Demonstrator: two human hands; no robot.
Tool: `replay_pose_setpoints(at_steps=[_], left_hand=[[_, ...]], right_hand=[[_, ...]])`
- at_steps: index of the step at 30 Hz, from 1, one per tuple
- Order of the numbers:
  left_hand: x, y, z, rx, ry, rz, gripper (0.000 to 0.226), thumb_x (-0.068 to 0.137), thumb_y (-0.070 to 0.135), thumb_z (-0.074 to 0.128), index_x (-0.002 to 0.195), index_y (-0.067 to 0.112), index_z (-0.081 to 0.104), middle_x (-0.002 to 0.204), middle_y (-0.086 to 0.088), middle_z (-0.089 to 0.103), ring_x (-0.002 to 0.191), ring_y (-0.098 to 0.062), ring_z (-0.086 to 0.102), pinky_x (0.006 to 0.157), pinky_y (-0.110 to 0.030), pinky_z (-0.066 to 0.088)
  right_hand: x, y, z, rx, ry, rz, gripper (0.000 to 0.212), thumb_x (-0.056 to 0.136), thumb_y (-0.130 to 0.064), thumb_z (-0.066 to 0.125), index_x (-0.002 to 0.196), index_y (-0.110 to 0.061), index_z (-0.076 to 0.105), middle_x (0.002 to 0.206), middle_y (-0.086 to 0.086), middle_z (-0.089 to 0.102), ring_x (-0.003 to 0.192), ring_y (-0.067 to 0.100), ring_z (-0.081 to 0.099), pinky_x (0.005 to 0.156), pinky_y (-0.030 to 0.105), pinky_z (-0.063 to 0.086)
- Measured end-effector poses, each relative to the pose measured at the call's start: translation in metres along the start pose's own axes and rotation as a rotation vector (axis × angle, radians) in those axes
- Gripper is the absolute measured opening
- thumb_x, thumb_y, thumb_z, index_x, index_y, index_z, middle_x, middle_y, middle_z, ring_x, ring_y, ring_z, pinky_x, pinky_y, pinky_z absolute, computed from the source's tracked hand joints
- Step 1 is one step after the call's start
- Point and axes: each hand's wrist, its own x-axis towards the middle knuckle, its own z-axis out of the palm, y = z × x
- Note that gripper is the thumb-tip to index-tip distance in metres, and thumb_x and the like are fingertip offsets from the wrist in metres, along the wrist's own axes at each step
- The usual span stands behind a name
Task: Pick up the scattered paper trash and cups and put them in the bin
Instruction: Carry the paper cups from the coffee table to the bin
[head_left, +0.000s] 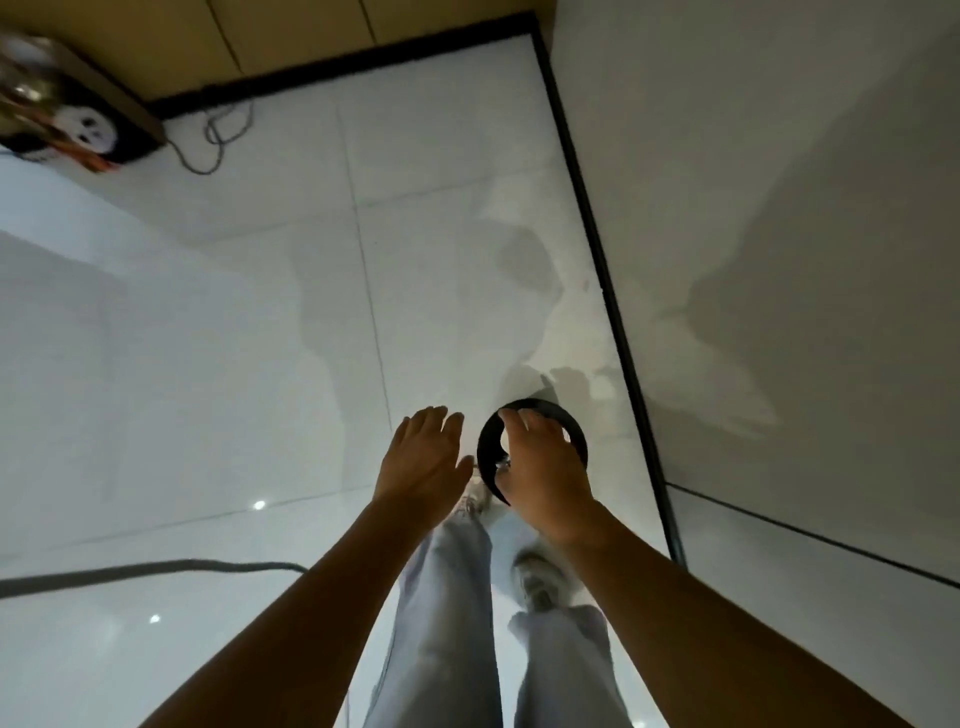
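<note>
Right hand: I see my right hand (540, 467) curled over a black round rim (488, 452), gripping it; it looks like the bin's top, though I cannot tell for sure.
Left hand: my left hand (421, 457) hovers just beside it, fingers straight, holding nothing.
Floor: glossy white tiles (208, 338) below.

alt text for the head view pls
Over a white tiled floor, the person's right hand grips the rim of a round black bin while the open left hand hovers beside it; jeans-clad legs show below.
</note>
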Motion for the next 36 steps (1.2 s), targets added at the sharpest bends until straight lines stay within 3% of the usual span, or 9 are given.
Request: replay_pose_setpoints(at_steps=[11, 20, 30, 36], left_hand=[[-0.218, 0.007, -0.013, -0.258, 0.079, -0.525, 0.054, 0.094, 0.036, 0.048, 0.142, 0.014, 0.036, 0.142, -0.007, 0.042, 0.133, -0.024, 0.035, 0.113, -0.037, 0.027], [-0.370, -0.014, 0.015, -0.504, 0.264, -0.889, 0.049, 0.094, 0.035, 0.047, 0.136, 0.012, 0.042, 0.134, -0.007, 0.048, 0.125, -0.023, 0.042, 0.101, -0.032, 0.039], [-0.580, -0.029, 0.111, -0.718, 0.493, -1.289, 0.046, 0.093, 0.033, 0.049, 0.133, 0.011, 0.046, 0.131, -0.008, 0.051, 0.121, -0.023, 0.045, 0.096, -0.032, 0.041], [-0.739, -0.020, 0.203, -0.844, 0.559, -1.507, 0.049, 0.093, 0.034, 0.050, 0.137, 0.013, 0.043, 0.135, -0.006, 0.048, 0.125, -0.023, 0.042, 0.098, -0.032, 0.040]], right_hand=[[-0.150, -0.114, -0.029, -0.279, -0.228, -0.491, 0.060, 0.090, -0.023, 0.059, 0.143, -0.018, 0.031, 0.140, 0.007, 0.040, 0.125, 0.027, 0.041, 0.092, 0.038, 0.045], [-0.237, -0.197, 0.015, -0.511, -0.344, -0.784, 0.064, 0.088, -0.020, 0.060, 0.145, -0.021, 0.029, 0.144, 0.006, 0.037, 0.128, 0.028, 0.037, 0.097, 0.039, 0.043], [-0.394, -0.281, 0.139, -0.762, -0.454, -1.133, 0.066, 0.087, -0.018, 0.059, 0.145, -0.022, 0.028, 0.144, 0.003, 0.036, 0.130, 0.026, 0.036, 0.098, 0.039, 0.042], [-0.524, -0.307, 0.240, -0.869, -0.575, -1.308, 0.069, 0.086, -0.018, 0.058, 0.147, -0.022, 0.027, 0.143, 0.004, 0.036, 0.129, 0.026, 0.036, 0.097, 0.038, 0.043]])
